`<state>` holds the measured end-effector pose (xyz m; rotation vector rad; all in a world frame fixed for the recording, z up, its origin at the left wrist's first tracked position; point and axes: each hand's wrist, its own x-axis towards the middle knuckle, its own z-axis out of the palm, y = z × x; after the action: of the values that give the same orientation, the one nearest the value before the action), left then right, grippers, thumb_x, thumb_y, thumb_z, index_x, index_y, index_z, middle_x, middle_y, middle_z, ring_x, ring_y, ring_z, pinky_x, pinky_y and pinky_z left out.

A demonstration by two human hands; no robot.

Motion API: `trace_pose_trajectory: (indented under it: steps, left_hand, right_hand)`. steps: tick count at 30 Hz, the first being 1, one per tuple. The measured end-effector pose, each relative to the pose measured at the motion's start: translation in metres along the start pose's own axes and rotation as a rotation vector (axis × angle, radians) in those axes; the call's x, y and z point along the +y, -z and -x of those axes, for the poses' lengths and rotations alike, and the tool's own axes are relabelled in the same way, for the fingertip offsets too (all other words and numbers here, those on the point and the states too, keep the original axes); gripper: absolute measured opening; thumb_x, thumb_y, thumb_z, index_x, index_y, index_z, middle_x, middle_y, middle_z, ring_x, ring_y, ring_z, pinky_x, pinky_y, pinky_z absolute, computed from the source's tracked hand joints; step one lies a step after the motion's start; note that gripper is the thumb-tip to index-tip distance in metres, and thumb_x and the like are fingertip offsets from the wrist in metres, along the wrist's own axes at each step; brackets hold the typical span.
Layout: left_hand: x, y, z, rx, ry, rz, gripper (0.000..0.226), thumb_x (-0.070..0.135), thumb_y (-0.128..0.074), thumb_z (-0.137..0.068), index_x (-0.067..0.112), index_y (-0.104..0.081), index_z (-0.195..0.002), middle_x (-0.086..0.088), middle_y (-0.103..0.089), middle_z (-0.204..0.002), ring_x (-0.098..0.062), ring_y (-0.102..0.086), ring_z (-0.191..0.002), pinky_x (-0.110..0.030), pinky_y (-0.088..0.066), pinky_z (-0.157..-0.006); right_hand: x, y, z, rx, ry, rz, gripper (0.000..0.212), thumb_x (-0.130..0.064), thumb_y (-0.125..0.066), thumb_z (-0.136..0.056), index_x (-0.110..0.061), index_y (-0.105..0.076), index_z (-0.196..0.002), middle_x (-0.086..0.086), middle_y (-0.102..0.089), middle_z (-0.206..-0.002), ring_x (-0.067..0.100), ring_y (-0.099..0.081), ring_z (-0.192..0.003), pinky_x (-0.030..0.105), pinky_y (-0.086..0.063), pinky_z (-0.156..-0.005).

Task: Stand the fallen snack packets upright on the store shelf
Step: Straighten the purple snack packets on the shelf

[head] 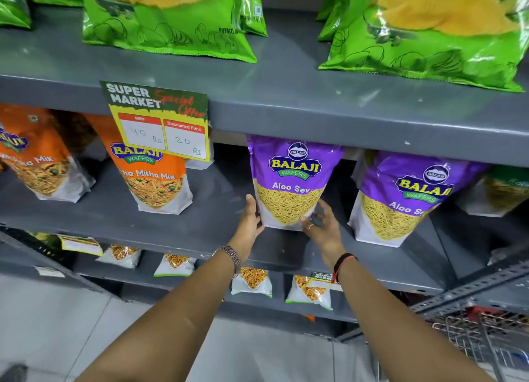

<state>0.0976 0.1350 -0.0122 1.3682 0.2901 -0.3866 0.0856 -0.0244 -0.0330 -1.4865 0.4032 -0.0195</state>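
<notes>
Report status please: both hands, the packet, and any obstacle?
Left hand flat on Aloo Sev packet left side; right hand touches its lower right edge. Packet upright on shelf. Nothing in the way.

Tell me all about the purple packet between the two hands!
The purple packet is a shiny plastic pouch reading Balaji Wafers, Aloo Sev, with thin yellow strands pictured above a white bottom. It stands upright on the grey shelf. The left hand presses its left side; the right hand touches its lower right corner.
</notes>
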Motion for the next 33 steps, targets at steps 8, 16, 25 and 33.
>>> trace_pose_trajectory:
  steps: [8, 16, 25, 33]
  left_hand:
    - [-0.004, 0.002, 0.005, 0.204, 0.049, 0.052, 0.013, 0.02, -0.039, -0.097, 0.017, -0.051, -0.093, 0.001, -0.049, -0.084, -0.013, -0.05, -0.079, -0.026, -0.046, -0.075]
    - [-0.035, -0.065, -0.006, -0.014, 0.204, -0.111, 0.029, 0.021, -0.045, -0.094, 0.006, -0.054, -0.117, -0.01, -0.06, -0.103, -0.018, -0.06, -0.078, -0.033, -0.049, -0.085]
    - [-0.033, -0.184, -0.021, -0.225, 0.139, -0.042, 0.051, 0.043, -0.035, -0.095, 0.022, -0.034, -0.142, -0.002, -0.035, -0.152, -0.022, -0.036, -0.137, -0.04, -0.03, -0.111]
    - [-0.04, -0.209, -0.016, -0.209, 0.13, 0.104, 0.056, 0.051, -0.024, -0.094, 0.023, -0.036, -0.141, 0.0, -0.041, -0.149, -0.015, -0.04, -0.136, -0.028, -0.035, -0.105]
  right_hand:
    - [0.014, 0.025, 0.015, 0.174, -0.006, 0.028, 0.055, 0.002, -0.055, -0.087, -0.005, -0.038, -0.139, 0.022, -0.047, -0.139, 0.021, -0.051, -0.116, 0.029, -0.039, -0.097]
    - [0.017, 0.142, 0.027, 0.654, 0.08, 0.021, 0.031, 0.004, -0.053, -0.083, -0.014, -0.049, -0.108, 0.005, -0.054, -0.105, 0.017, -0.051, -0.096, 0.028, -0.04, -0.088]
    - [-0.009, 0.195, -0.017, 0.309, -0.103, -0.147, 0.078, 0.016, -0.047, -0.08, -0.022, -0.025, -0.145, 0.004, -0.05, -0.113, 0.017, -0.053, -0.085, 0.027, -0.045, -0.069]
    - [-0.014, 0.207, -0.015, 0.24, -0.106, -0.195, 0.079, 0.02, -0.04, -0.078, -0.024, -0.035, -0.143, 0.007, -0.061, -0.115, 0.012, -0.057, -0.086, 0.014, -0.048, -0.058]
